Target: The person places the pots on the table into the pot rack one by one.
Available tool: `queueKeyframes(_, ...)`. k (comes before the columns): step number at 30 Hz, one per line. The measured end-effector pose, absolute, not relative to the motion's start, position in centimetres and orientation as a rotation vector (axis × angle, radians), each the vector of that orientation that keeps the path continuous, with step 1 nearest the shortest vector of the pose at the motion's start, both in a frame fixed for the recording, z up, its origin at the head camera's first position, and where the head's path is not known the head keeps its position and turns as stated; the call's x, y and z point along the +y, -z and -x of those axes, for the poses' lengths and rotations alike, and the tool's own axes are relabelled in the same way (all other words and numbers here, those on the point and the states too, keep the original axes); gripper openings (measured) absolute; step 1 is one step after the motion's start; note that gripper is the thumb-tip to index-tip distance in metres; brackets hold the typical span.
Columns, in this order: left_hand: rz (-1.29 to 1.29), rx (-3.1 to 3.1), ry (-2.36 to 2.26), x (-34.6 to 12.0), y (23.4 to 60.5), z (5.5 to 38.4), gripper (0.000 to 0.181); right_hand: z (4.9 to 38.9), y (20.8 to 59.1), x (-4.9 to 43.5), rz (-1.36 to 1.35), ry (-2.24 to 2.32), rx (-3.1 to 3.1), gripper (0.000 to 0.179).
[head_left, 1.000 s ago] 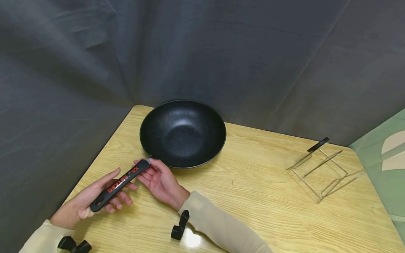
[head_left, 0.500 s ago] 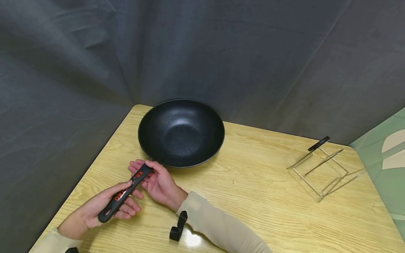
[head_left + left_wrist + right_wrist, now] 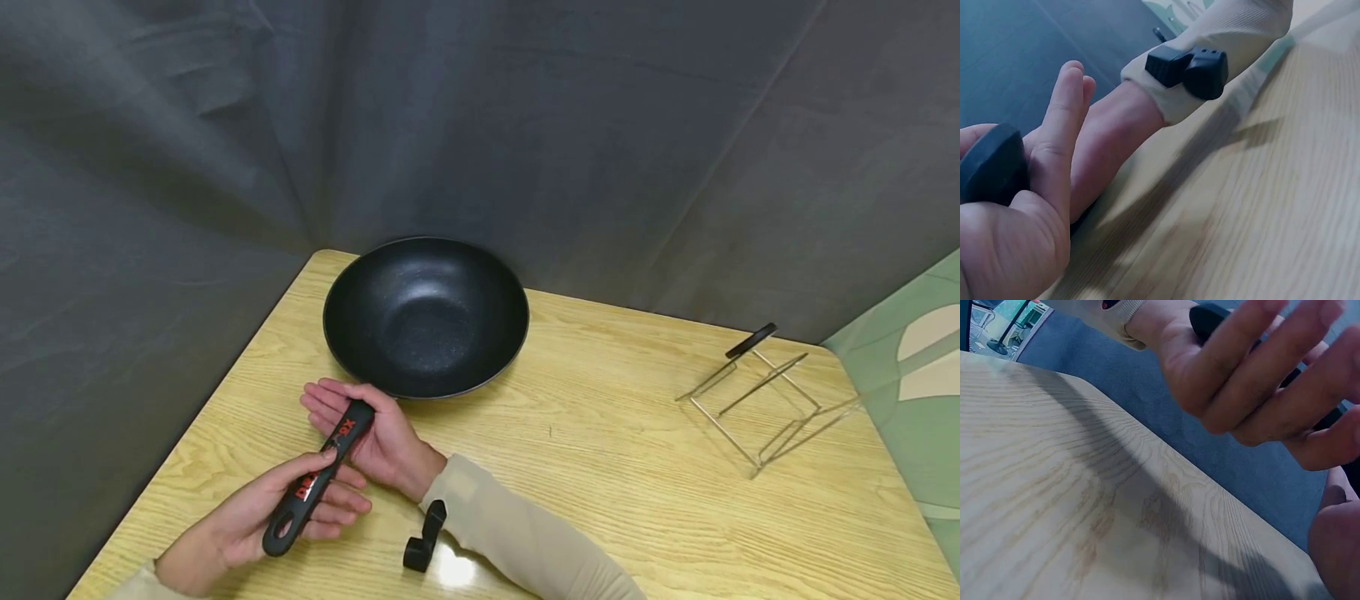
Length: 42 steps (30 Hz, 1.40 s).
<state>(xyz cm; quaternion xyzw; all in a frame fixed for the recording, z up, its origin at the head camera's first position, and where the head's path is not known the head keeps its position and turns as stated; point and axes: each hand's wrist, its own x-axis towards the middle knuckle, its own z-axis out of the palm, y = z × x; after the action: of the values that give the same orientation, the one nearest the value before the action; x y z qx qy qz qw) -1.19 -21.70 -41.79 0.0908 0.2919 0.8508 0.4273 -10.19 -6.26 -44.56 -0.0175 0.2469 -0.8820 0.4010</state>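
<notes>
A black pan handle (image 3: pixel 315 483) with red lettering and a hanging hole slants up from the table's near left. My left hand (image 3: pixel 255 508) holds it, thumb on top and fingers underneath; the left wrist view has this hand (image 3: pixel 1010 250) beside the handle's end (image 3: pixel 997 165). Palm up, my right hand (image 3: pixel 386 437) touches the handle's far end, its fingers stretched out to the left. That far tip is hidden against the palm. Just behind, a black wok (image 3: pixel 427 317) stands upright on the table, no handle visible on it.
A thin metal wire stand (image 3: pixel 757 408) with a black grip is on the right of the wooden table (image 3: pixel 600 433). Dark cloth (image 3: pixel 525 142) hangs along the back and left edges. A black wrist mount (image 3: pixel 423 537) sticks out below my right sleeve.
My left hand and the handle have shifted right and nearer to me, the handle turning steeper. Its left thumb has come down onto the lettering. The right fingers have straightened out; the wok stays put.
</notes>
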Motion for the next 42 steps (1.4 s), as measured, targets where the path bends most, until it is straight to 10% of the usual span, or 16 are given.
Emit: queueKeyframes(42, -0.263, 0.466, -2.321, -12.4, 43.9, -0.3, 0.032, 10.1, 43.8, -1.7, -0.091, 2.180, 0.702, 0.030)
